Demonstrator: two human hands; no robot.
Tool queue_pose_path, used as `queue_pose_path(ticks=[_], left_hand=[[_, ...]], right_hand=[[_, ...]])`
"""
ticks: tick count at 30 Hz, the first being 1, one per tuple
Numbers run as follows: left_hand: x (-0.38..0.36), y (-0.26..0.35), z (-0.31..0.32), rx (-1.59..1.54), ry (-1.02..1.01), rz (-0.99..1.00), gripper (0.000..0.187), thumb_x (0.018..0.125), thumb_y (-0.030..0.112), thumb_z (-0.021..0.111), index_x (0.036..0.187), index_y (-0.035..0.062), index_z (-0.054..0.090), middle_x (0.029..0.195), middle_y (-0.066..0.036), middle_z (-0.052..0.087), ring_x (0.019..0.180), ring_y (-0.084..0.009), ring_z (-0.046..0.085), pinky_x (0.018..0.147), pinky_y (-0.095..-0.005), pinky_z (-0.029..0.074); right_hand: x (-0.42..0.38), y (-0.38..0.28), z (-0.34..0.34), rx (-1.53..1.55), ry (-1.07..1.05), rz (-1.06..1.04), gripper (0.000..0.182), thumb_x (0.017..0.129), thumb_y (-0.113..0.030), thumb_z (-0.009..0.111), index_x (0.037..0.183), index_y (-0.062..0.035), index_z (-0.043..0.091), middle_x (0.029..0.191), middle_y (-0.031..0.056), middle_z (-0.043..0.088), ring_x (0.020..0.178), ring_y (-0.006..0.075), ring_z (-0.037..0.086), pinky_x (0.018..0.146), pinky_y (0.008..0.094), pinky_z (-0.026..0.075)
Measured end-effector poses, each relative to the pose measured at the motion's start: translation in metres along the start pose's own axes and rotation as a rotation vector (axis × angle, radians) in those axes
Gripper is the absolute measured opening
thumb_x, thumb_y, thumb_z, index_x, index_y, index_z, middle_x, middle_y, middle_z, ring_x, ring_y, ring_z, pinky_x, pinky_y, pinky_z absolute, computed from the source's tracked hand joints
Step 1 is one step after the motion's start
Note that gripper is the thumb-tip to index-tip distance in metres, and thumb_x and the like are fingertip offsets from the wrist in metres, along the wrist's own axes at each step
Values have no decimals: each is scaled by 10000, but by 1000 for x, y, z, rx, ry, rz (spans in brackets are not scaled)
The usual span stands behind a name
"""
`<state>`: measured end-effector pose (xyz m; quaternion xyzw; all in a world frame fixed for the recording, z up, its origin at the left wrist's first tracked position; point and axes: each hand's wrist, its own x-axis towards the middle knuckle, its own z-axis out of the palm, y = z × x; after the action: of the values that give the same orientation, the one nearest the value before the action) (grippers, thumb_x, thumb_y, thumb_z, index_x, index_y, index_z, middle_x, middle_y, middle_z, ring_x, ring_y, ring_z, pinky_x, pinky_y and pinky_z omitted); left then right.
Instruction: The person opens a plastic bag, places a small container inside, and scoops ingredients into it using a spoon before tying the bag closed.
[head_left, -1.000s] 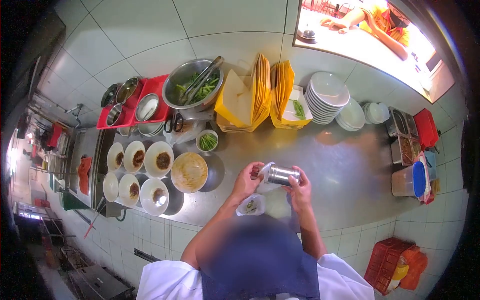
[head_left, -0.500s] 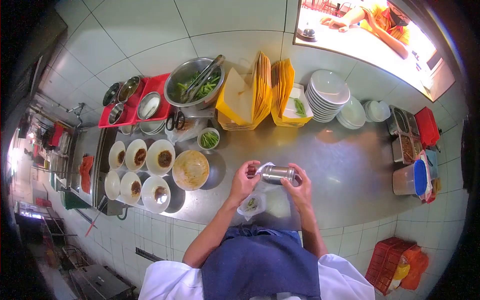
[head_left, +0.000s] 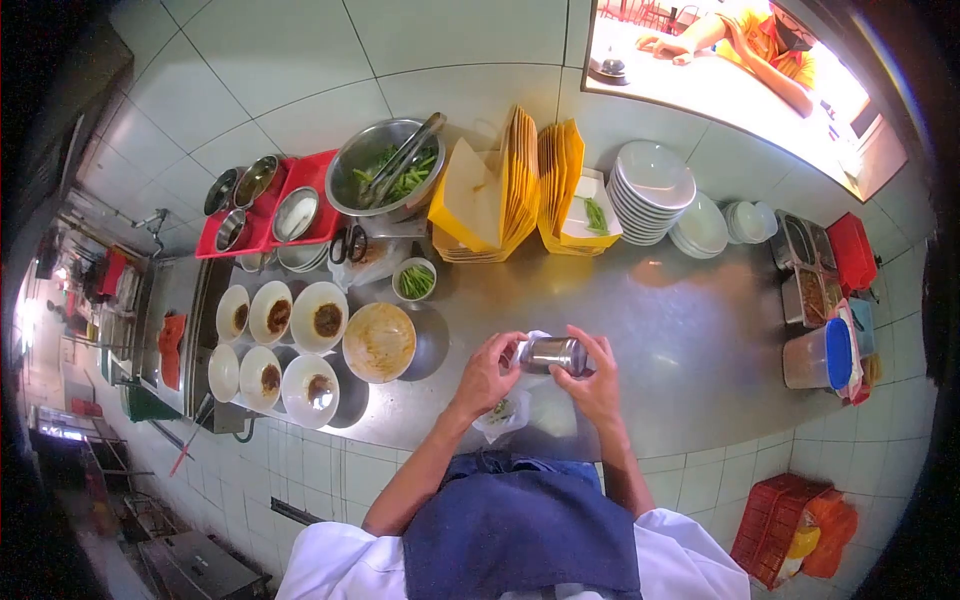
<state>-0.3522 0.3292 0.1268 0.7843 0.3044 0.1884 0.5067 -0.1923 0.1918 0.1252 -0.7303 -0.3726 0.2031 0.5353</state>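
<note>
Steel counter: both hands grip canister mid-surface.

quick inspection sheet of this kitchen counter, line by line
surface: steel counter, bare to the right of the hands.
job's things: steel canister held sideways in both hands above the counter, clear plastic around its left end; small plastic bag holding something green lies below it.
clutter: six white bowls with dark sauce, a larger used bowl, metal bowl of greens with tongs, red tray of small pots, yellow paper boxes, stacked white plates, blue-lidded container.
grippers: left hand and right hand both grip the canister.
cables: nothing seen.
surroundings: tiled wall, serving hatch with a person leaning on the ledge, red crate on the floor.
</note>
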Motion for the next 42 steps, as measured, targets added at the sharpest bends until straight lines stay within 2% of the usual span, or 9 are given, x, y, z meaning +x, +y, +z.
queue_pose_path(ticks=[7, 13, 21, 24, 29, 31, 34, 40, 42], left_hand=[[-4, 1, -14, -155, -86, 88, 748, 787, 211, 846, 1436, 99, 492, 1340, -130, 618, 1212, -281, 608, 1029, -388, 499], [5, -18, -13, 295, -182, 367, 931, 701, 281, 885, 1489, 67, 437, 1508, -144, 475, 1410, -324, 416, 1151, -454, 354], [14, -12, 5, 474, -146, 405, 841, 629, 279, 906, 1365, 89, 545, 1327, -96, 622, 1282, -287, 546, 1145, -500, 345], [13, -18, 12, 449, -108, 391, 829, 591, 272, 920, 1322, 96, 573, 1258, -74, 662, 1221, -263, 587, 1152, -505, 329], [12, -37, 16, 429, -66, 383, 873, 561, 317, 942, 1321, 84, 581, 1246, -73, 674, 1200, -260, 604, 1166, -518, 302], [10, -37, 14, 419, -52, 355, 872, 557, 335, 946, 1313, 86, 590, 1235, -71, 680, 1193, -261, 609, 1176, -520, 286], [14, -38, 20, 368, -3, 398, 880, 541, 356, 952, 1304, 92, 600, 1213, -57, 690, 1183, -246, 618, 1190, -521, 264], [16, -34, 9, 481, -55, 377, 809, 574, 306, 937, 1289, 118, 608, 1182, -19, 695, 1151, -212, 626, 1204, -564, 226], [19, -31, 15, 495, -68, 403, 856, 600, 316, 924, 1348, 131, 552, 1269, -7, 653, 1184, -213, 605, 1199, -585, 220]], right_hand=[[-2, -11, -3, 12, 20, 15, 627, 709, -124, 840, 1309, -109, 656, 1106, 112, 593, 1024, 227, 626, 786, 327, 570], [-1, -20, -7, 76, -10, 46, 630, 708, -134, 849, 1307, -103, 658, 1125, 117, 602, 1039, 237, 626, 866, 353, 552], [-6, -25, -3, -83, -81, -39, 678, 706, -170, 862, 1345, -127, 639, 1179, 140, 615, 1098, 290, 615, 985, 424, 499], [-4, -44, -10, -222, -107, -142, 691, 737, -211, 853, 1375, -101, 608, 1314, 183, 585, 1249, 351, 554, 1125, 494, 375], [6, -113, -64, -322, 471, -451, 783, 823, -341, 788, 1439, 34, 483, 1578, 246, 373, 1492, 379, 323, 1228, 564, 119], [-3, -108, -68, -603, 472, -517, 788, 862, -367, 750, 1466, 38, 445, 1582, 256, 356, 1499, 391, 303, 1228, 576, 99], [-15, -48, -17, -701, -392, -363, 772, 956, -358, 634, 1535, 43, 320, 1584, 261, 343, 1494, 394, 306, 1237, 564, 80], [-17, -79, -20, -525, 28, -299, 703, 862, -314, 754, 1463, -59, 496, 1509, 245, 441, 1341, 409, 502, 1177, 560, 293], [-13, -69, -15, -488, -131, -235, 681, 840, -303, 780, 1444, -124, 523, 1422, 238, 499, 1269, 406, 551, 1088, 511, 408]])
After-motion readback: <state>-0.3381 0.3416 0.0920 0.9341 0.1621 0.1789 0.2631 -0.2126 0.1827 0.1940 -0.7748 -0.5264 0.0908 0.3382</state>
